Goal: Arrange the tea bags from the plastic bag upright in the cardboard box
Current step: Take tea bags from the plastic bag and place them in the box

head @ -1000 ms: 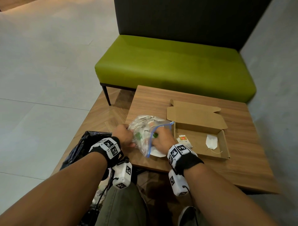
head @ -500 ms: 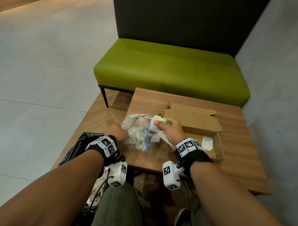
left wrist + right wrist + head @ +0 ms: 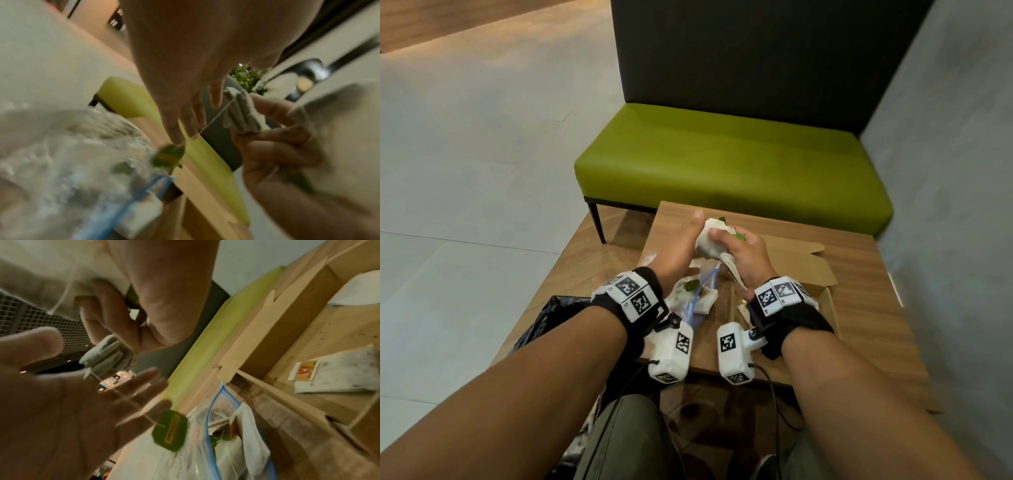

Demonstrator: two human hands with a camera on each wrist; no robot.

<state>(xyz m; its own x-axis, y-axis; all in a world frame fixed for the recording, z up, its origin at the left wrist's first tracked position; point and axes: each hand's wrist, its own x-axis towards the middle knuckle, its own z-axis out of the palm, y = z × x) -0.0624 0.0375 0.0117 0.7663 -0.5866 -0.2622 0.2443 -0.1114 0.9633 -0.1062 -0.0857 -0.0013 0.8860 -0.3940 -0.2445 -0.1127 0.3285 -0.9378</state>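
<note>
My right hand grips a bunch of white tea bags lifted above the wooden table. The left hand is open with straight fingers beside the bunch. From the tea bags a thin string runs down to a hanging green tag. The clear plastic bag with a blue zip lies on the table under both hands and holds more tea bags. The open cardboard box sits to the right, partly hidden by my right wrist. One tea bag with an orange tag lies flat in the box.
A green bench with a dark back stands behind the table. A black bag hangs at the table's left near edge. A grey wall runs close along the right. The box lid stands open at the back.
My right hand has lifted the bunch of tea bags out of the plastic bag and higher. My left hand let go of the bag, rose and opened beside the bunch.
</note>
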